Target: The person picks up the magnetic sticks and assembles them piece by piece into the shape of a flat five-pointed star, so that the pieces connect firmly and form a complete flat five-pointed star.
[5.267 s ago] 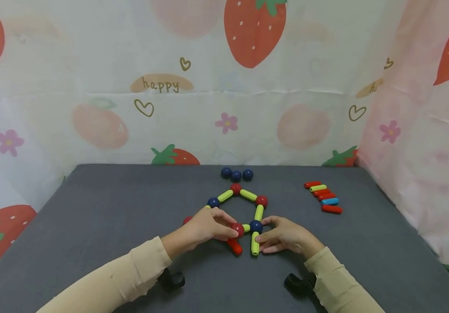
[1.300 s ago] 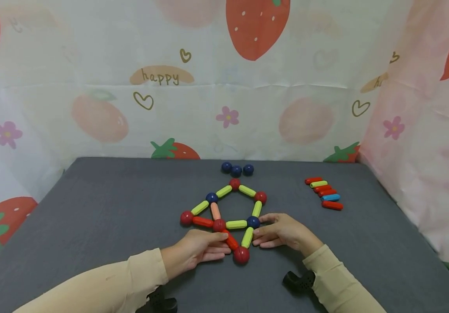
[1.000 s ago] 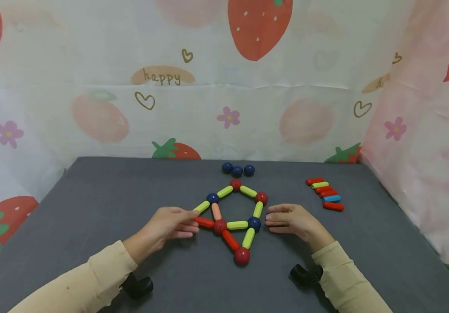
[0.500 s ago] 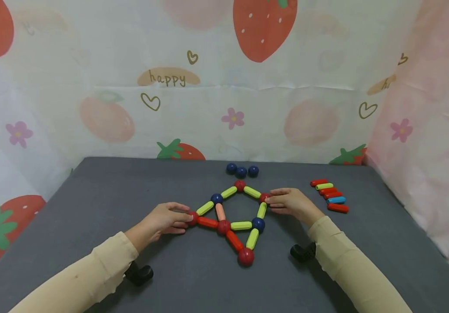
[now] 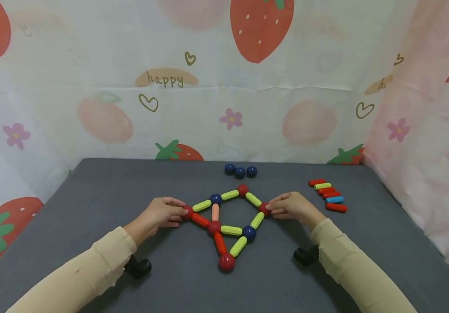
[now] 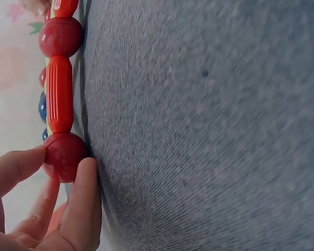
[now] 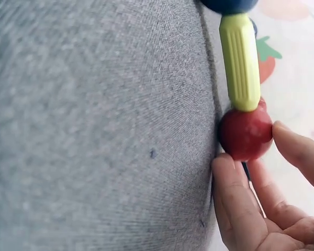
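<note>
A flat figure of magnetic rods and balls lies on the grey table (image 5: 130,187). My left hand (image 5: 159,214) pinches the red ball (image 6: 65,157) at its left corner between thumb and fingers. The right hand (image 5: 296,208) pinches another red ball (image 7: 246,133) at the right corner. From the left ball a red rod (image 6: 59,94) runs to the middle red ball (image 5: 214,228). A yellow-green rod (image 7: 240,61) joins the right ball to a blue ball (image 5: 249,234). Nearest me is one more red ball (image 5: 226,262); a pink rod (image 5: 215,212) stands inside the figure.
Three loose blue balls (image 5: 239,172) sit behind the figure near the table's back edge. To the right, several loose rods (image 5: 329,194), red, yellow-green and blue, lie in a slanting row. A strawberry-print cloth (image 5: 224,87) hangs behind the table.
A red ball joined the near rods earlier. My left hand moved from a red rod to the left ball, my right from the blue ball to the right ball. The figure turned, its near corner swinging left.
</note>
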`<state>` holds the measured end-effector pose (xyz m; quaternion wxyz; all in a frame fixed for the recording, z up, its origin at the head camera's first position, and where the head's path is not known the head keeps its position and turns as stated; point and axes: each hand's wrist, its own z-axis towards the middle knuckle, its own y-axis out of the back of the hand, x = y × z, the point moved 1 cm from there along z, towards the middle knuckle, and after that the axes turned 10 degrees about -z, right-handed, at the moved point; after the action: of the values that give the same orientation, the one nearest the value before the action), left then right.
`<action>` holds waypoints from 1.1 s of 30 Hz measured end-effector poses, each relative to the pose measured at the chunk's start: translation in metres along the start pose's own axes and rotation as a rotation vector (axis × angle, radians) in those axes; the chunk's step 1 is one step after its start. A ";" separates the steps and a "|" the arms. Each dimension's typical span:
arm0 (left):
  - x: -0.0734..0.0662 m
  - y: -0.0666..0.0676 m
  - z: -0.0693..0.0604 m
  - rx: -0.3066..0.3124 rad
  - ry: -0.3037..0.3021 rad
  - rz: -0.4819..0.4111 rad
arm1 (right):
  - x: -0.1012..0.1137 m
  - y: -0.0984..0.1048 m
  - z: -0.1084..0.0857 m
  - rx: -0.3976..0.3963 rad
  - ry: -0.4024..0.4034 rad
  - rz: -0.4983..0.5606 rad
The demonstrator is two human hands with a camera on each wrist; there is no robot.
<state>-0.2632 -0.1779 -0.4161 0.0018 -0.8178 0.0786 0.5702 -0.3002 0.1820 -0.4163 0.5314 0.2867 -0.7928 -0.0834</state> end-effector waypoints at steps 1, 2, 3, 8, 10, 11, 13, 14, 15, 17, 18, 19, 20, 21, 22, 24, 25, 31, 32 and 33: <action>-0.001 0.000 0.002 -0.003 -0.002 -0.003 | 0.000 0.000 0.000 0.005 -0.003 0.000; -0.001 0.001 0.003 -0.011 -0.003 -0.008 | -0.001 0.000 0.000 0.010 -0.005 -0.004; -0.002 0.001 0.005 -0.017 -0.005 -0.014 | -0.001 0.001 -0.001 0.019 -0.006 -0.013; 0.002 0.003 0.002 -0.077 -0.017 -0.056 | -0.004 -0.001 -0.002 0.046 -0.005 -0.036; 0.008 0.003 -0.006 -0.075 -0.001 -0.064 | -0.004 -0.003 -0.003 0.053 0.007 -0.035; 0.010 0.001 -0.010 -0.066 0.016 -0.073 | -0.005 -0.004 -0.004 0.056 0.017 -0.036; 0.016 -0.005 -0.018 -0.013 0.054 -0.078 | -0.005 -0.005 -0.005 0.058 0.040 -0.044; 0.018 -0.010 -0.022 0.021 0.074 -0.085 | -0.004 -0.005 -0.005 0.053 0.048 -0.050; 0.019 -0.015 -0.024 0.055 0.087 -0.097 | -0.004 -0.006 -0.005 0.042 0.049 -0.055; 0.020 -0.024 -0.028 0.087 0.101 -0.128 | -0.003 -0.006 -0.006 0.031 0.060 -0.071; 0.021 -0.029 -0.029 0.091 0.102 -0.141 | -0.003 -0.007 -0.005 0.025 0.063 -0.076; 0.020 -0.033 -0.028 0.089 0.102 -0.156 | -0.002 -0.007 -0.006 0.021 0.065 -0.080; 0.020 -0.036 -0.028 0.083 0.102 -0.171 | -0.002 -0.007 -0.006 0.024 0.069 -0.085; 0.020 -0.039 -0.028 0.075 0.102 -0.179 | -0.002 -0.007 -0.006 0.029 0.071 -0.088; 0.020 -0.041 -0.027 0.067 0.105 -0.185 | -0.002 -0.007 -0.007 0.035 0.070 -0.091; 0.020 -0.042 -0.024 0.055 0.110 -0.187 | -0.002 -0.007 -0.008 0.051 0.072 -0.091; 0.020 -0.042 -0.023 0.055 0.107 -0.180 | -0.003 -0.007 -0.009 0.065 0.077 -0.094; 0.016 -0.032 -0.013 0.047 0.069 -0.121 | -0.004 -0.008 -0.018 0.158 0.110 -0.117; 0.015 -0.030 -0.011 0.044 0.069 -0.116 | -0.004 -0.008 -0.019 0.170 0.113 -0.120; 0.014 -0.029 -0.010 0.043 0.068 -0.109 | -0.004 -0.008 -0.020 0.178 0.115 -0.120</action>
<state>-0.2450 -0.1516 -0.4284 0.0478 -0.8394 0.0464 0.5394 -0.2784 0.1809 -0.4142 0.5424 0.3841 -0.7467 -0.0280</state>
